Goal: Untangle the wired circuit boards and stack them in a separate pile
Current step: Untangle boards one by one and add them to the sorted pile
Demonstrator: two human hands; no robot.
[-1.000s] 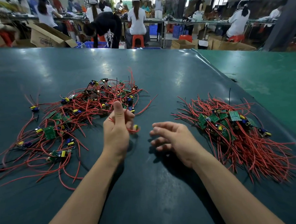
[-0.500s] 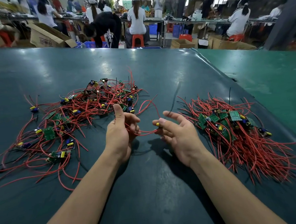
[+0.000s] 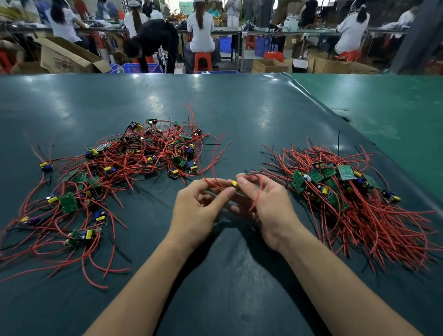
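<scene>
pinching one small green wired circuit board (image 3: 234,184) between left hand (image 3: 197,215) and right hand (image 3: 270,206), near the tangled red-wire heap (image 3: 128,170); trailing leads could snag it.

Hidden and cut-off parts

The board (image 3: 234,184) between the left hand (image 3: 197,215) and right hand (image 3: 271,206) is mostly covered by fingers (only a yellow part shows). Wires of the tangle (image 3: 108,179) run off the left edge. Both forearms are cut by the bottom edge. Boards low in the pile (image 3: 345,194) lie buried under red wires.
</scene>
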